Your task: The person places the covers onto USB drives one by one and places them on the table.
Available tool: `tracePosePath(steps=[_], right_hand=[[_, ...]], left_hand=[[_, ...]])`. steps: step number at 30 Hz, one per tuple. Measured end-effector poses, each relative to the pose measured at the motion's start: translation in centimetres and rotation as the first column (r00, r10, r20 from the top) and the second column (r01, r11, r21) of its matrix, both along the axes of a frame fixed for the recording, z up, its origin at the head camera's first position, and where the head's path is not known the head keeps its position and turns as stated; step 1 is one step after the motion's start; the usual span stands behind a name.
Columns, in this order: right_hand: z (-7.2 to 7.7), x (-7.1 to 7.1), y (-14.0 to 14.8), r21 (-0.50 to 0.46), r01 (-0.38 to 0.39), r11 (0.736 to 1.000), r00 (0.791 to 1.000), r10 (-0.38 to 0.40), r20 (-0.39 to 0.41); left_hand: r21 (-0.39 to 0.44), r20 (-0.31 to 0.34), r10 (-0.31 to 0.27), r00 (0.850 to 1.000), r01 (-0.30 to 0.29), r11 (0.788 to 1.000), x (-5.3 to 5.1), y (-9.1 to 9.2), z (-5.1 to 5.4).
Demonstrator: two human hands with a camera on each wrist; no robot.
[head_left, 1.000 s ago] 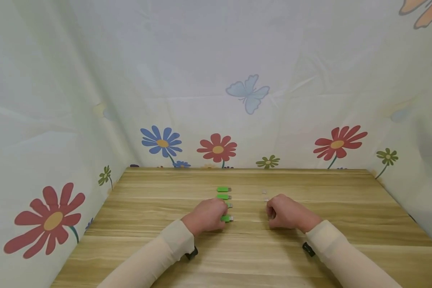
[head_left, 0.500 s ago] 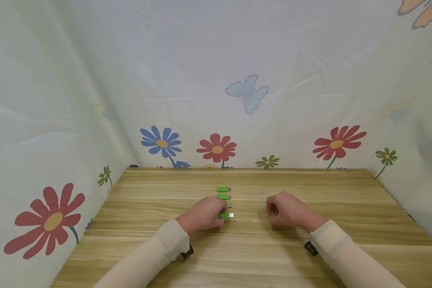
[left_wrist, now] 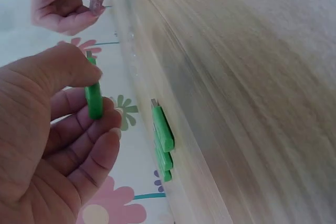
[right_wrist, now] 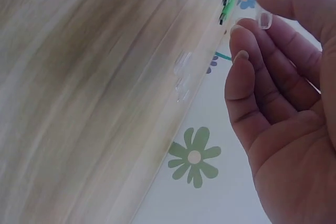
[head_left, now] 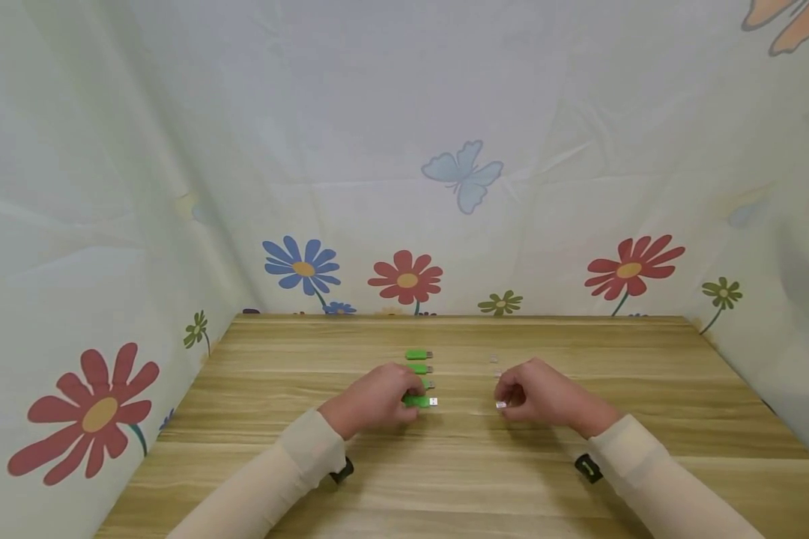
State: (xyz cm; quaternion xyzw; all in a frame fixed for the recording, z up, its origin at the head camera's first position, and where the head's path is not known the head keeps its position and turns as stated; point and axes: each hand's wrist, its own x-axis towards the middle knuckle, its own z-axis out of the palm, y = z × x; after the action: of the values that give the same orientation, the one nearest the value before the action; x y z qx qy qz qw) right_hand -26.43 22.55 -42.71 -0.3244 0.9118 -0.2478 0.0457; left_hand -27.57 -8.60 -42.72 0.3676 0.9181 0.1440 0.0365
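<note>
My left hand [head_left: 377, 400] pinches a green USB stick [left_wrist: 94, 98] between thumb and fingers, its metal plug pointing right in the head view. Across from it, my right hand [head_left: 546, 398] holds a small clear cap [right_wrist: 264, 20] between thumb and index finger. The held pieces are apart, both raised off the wooden table in the wrist views. Behind the left hand, several more green USB sticks [head_left: 418, 355] lie in a column on the table, plugs to the right; the hand partly covers the nearer ones. Beyond the right hand lie loose clear caps [right_wrist: 182, 72].
The wooden table [head_left: 472, 479] reaches back to a pale curtain [head_left: 350, 112] printed with flowers and a butterfly, which also hangs along both sides. A black wrist strap piece [head_left: 588, 468] shows under the right sleeve, another [head_left: 342, 470] under the left.
The left hand has picked its USB stick up off the table and drawn slightly left. The right hand has lifted a little, and the clear cap now shows at its fingertips.
</note>
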Motion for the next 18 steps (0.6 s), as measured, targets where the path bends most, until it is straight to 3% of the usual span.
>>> tracePosePath(steps=[11,18], right_hand=[[0.2,0.8,-0.9,-0.134,-0.046,0.99,0.999,0.048,0.015],[0.5,1.3,-1.6,-0.153,-0.031,0.988,0.998,0.038,0.04]], left_hand=[[-0.014,-0.031,-0.061,0.998,0.06,0.998,0.2,-0.5,0.2],[0.01,-0.047,-0.101,0.994,0.102,0.995,0.5,-0.2,0.5]])
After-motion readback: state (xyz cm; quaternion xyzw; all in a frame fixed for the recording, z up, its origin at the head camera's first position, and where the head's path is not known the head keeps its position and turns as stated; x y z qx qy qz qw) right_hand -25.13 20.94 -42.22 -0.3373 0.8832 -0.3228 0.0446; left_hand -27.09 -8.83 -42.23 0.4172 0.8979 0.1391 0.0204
